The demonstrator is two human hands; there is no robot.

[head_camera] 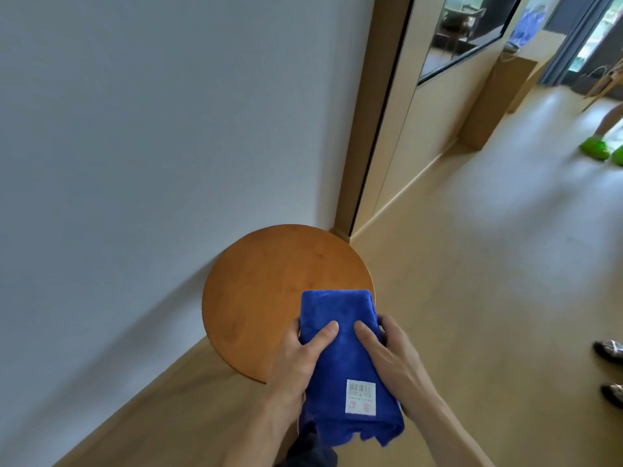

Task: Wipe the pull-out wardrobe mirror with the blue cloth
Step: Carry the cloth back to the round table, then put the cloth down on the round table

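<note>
A folded blue cloth (340, 365) with a white barcode label is held in front of me over the near edge of a round wooden stool (269, 284). My left hand (300, 358) grips its left side, thumb on top. My right hand (387, 358) grips its right side, thumb on top too. Both sets of fingers curl under the cloth and are hidden. A tall wooden panel edge (367, 129) with a dark gap stands at the wall's end; I cannot tell whether it is the wardrobe mirror.
A pale wall (151, 146) fills the left. A dark-framed glass pane (472, 32) hangs on the right wall beyond the panel. A person's feet in green shoes (596, 150) stand far right, and dark shoes (610, 352) lie at the right edge. Beige floor stretches right.
</note>
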